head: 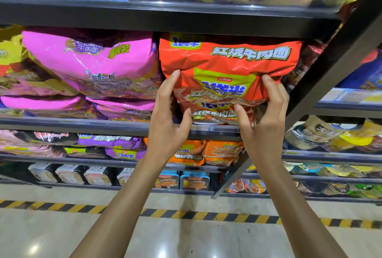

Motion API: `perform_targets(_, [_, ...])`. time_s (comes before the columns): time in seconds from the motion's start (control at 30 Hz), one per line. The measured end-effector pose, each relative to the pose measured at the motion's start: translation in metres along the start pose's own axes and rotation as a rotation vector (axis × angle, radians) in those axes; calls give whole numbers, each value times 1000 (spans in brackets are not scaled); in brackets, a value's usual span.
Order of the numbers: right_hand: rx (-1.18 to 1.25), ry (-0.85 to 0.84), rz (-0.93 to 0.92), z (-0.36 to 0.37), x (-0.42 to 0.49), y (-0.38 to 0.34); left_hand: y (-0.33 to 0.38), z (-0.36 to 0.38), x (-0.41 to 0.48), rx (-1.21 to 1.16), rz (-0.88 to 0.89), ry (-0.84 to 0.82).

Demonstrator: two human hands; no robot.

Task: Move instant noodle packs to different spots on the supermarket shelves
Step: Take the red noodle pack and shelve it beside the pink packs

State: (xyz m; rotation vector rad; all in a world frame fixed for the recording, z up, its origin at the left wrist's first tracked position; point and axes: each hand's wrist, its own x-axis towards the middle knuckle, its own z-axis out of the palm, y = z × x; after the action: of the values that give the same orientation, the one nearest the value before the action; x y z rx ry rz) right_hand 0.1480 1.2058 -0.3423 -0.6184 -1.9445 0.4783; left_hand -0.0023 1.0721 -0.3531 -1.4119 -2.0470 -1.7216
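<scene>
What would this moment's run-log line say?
left hand: grips red noodle pack, left edge | right hand: grips right edge | pack: on shelf beside pink packs

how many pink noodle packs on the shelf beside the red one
3: a top pink pack left of the red pack, with a lower left pack and lower right pack beneath. Others may hide behind.

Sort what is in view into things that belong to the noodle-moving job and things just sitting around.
Job: red noodle pack, held by left hand and right hand; its shelf.
Just there: pink noodle packs beside it, orange packs one shelf down, striped floor tape.
</scene>
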Motion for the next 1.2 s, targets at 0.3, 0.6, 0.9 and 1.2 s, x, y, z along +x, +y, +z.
perform_targets(0.3, [3, 36, -30, -2, -4, 0, 0, -3, -9, -18, 42, 26])
perform_targets(0.6, [10, 49, -43, -7, -9, 0, 7, -4, -19, -7, 20, 44])
perform_targets(0.9, [44, 60, -6, -10, -13, -1, 6, -5, -25, 6, 8, 56])
perform_targets(1.2, [85, 81, 29, -13, -17, -6, 8, -6, -32, -1, 3, 52])
